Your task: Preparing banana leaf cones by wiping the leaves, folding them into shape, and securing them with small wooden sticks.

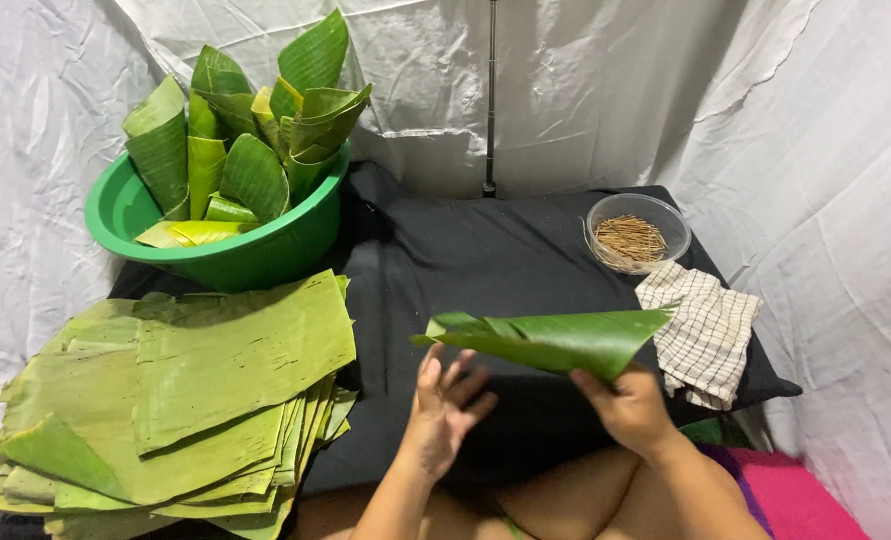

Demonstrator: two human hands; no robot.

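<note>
My right hand (628, 405) grips a folded banana leaf (556, 340), rolled into a cone shape, held level over the black cloth (486, 260). Just below the leaf's left tip, my left hand (444, 410) is spread, fingers apart, holding nothing; whether its fingertips touch the leaf I cannot tell. A stack of flat banana leaf sheets (186, 390) lies to the left.
A green basin (216, 250) full of folded leaf cones (251, 140) stands at the back left. A clear bowl of thin sticks (634, 235) sits at the back right, a checked cloth (706, 330) in front of it. White sheeting hangs all around.
</note>
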